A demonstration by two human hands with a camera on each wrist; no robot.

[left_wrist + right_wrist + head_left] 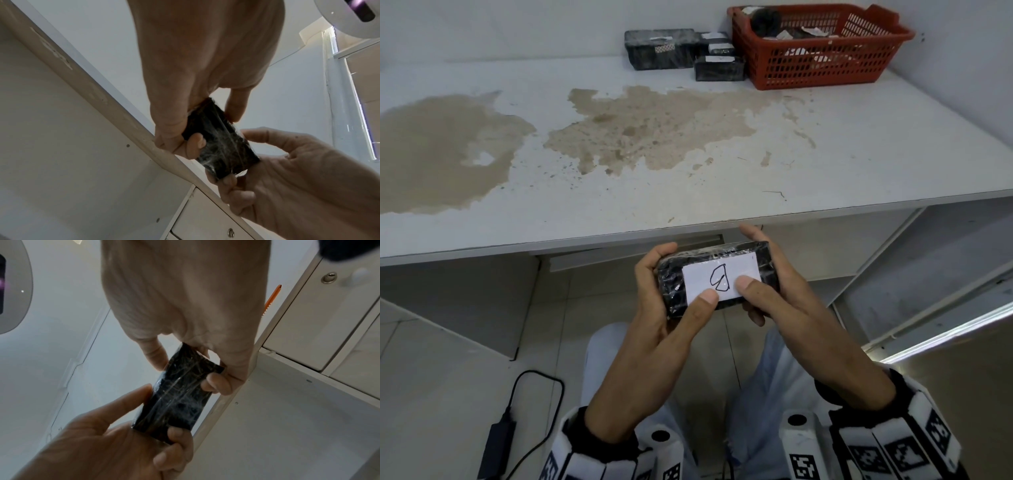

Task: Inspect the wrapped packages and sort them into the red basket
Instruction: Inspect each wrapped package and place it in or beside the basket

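Note:
I hold a black package wrapped in clear film [671,277] level below the table's front edge, over my lap. Its white label [720,279] faces up and bears a handwritten mark. My left hand [650,287] grips the left end, thumb on the label. My right hand [777,287] grips the right end, thumb also on the label. The wrist views show the package's underside [220,142] [179,397] with fingers curled beneath. The red basket [808,68] stands at the table's far right with several items inside.
Three more black wrapped packages [659,48] [719,68] [714,42] lie left of the basket at the back. The white table [859,154] has large brown stains. A black power adapter with its cable [496,442] lies on the floor at left.

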